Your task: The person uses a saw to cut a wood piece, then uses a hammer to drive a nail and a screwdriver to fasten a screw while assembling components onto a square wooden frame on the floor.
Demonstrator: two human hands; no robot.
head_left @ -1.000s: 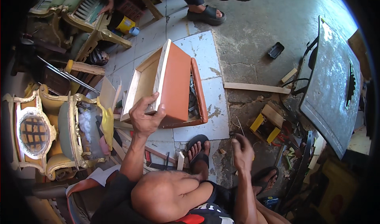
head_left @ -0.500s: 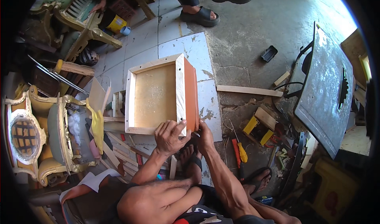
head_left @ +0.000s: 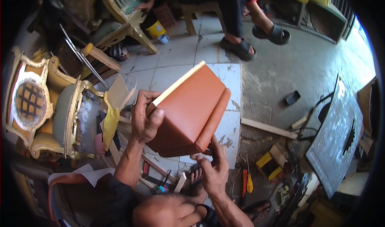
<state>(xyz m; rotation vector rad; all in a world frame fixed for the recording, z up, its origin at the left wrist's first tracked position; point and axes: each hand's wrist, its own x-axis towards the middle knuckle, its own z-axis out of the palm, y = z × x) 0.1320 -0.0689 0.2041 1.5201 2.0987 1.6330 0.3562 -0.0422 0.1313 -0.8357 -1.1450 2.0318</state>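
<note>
Between my hands is a small upholstered box [head_left: 188,106] in orange-brown leather-like covering, held tilted above the tiled floor. A pale wooden frame [head_left: 180,82] runs along its upper left edge, and a padded roll [head_left: 214,121] along its right side. My left hand [head_left: 146,117] grips the frame's near corner, thumb on the covering. My right hand [head_left: 214,169] is closed at the lower end of the padded roll; some of its fingers are hidden under the box. The framed open side is turned out of sight.
Another person's sandalled feet [head_left: 240,48] rest beyond the box. On the right stands a metal table [head_left: 335,137] with a saw blade through it. Screwdrivers [head_left: 249,183], a yellow tool [head_left: 268,165] and wood strips [head_left: 268,128] lie on the floor. A gilded chair frame [head_left: 66,110] is at left.
The box has been turned over: its framed, recessed side faced me before, and now the covered sides do. My left hand has moved up its left edge. My view has shifted.
</note>
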